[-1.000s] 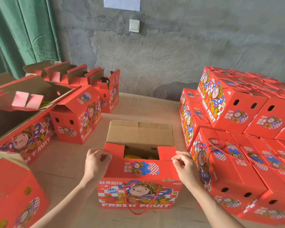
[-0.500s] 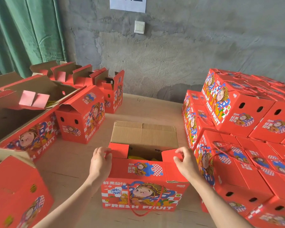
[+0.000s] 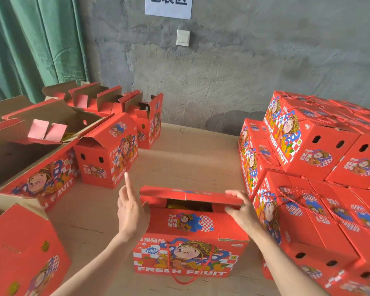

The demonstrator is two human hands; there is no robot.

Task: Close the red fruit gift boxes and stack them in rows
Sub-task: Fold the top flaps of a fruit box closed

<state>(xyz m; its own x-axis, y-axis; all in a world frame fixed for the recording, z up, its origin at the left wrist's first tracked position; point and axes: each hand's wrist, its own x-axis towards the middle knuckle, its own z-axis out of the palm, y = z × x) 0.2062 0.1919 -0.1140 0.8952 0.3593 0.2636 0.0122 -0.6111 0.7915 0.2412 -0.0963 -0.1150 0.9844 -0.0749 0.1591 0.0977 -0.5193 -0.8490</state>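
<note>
Wall sign cropped by top edge, characters half cut, centre box contents mostly hidden under half-closed lid, only a yellow sliver showing, stack of closed boxes cut at right edge, lower-left box cropped, print blurred.

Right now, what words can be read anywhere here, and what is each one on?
"FRESH FRUIT": front of the near box, and the side of the stacked boxes.
"包装区", top edge cropped: white paper sign on the wall.
Chinese lettering and small logos on the boxes: too small to read surely.
</note>
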